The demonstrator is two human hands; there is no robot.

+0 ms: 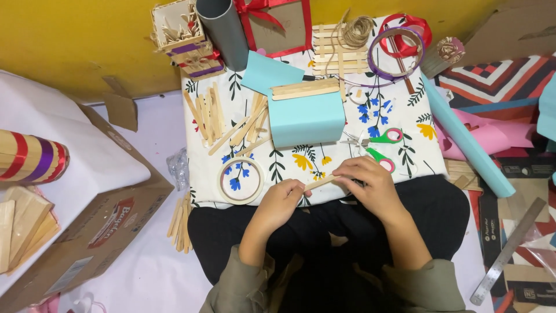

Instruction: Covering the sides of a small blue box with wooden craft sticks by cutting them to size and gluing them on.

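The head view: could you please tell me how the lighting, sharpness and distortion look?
Head view: soft even light, faint shadows; both hands, left hand and right hand, pinch a wooden stick in sharp focus; the steel ruler shows mild glare; edges bow slightly.

1. A small table with a white floral cloth (399, 165) carries most of the craft supplies.
2. A light blue paper box (306, 119) sits near the table's middle, with wooden sticks laid along its top.
3. Loose wooden sticks (223, 119) lie scattered toward the left edge.
4. A roll of tape (240, 180) rests at the near left corner.
5. Scissors with red and green handles (379, 145) lie near the right edge.
6. A grey tube (223, 29) stands at the far edge, beside a red-ribboned frame (278, 23).
7. A coil of twine (356, 30) lies at the far edge.
8. A cardboard box (87, 232) stands on the floor, left.
9. A metal ruler (509, 249) lies on the floor, right.
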